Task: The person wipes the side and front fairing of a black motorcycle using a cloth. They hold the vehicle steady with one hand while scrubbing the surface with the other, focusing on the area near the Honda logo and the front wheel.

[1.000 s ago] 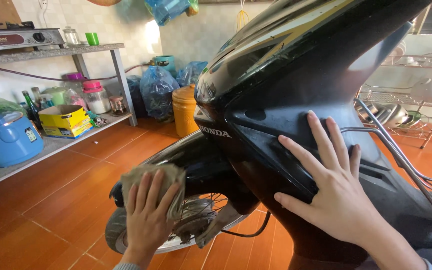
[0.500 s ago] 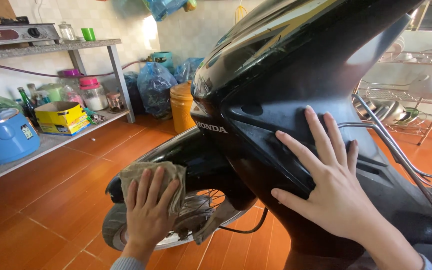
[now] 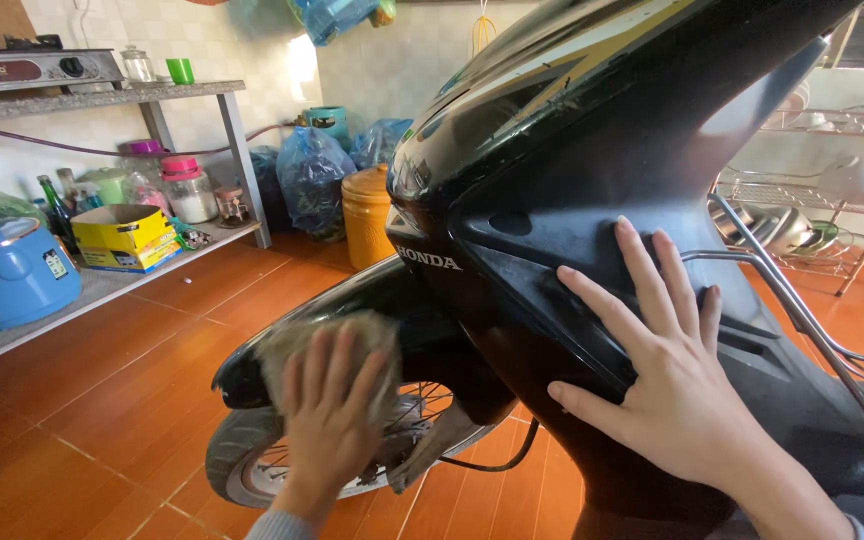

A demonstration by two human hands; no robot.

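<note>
Biggest risk right now — the cloth (image 3: 324,345) could slide off the rounded black front fender (image 3: 252,375), or a loose corner could drop toward the spoked front wheel (image 3: 352,465) just beneath it. The blur suggests a quick stroke, and that would do it. Left hand (image 3: 332,415) is spread flat with fingers apart, pressing the greyish cloth onto the top of the fender. Right hand (image 3: 677,400) is wide open too, palm braced flat against the side of the scooter's black front panel (image 3: 552,200) — holding nothing, only leaning.
</note>
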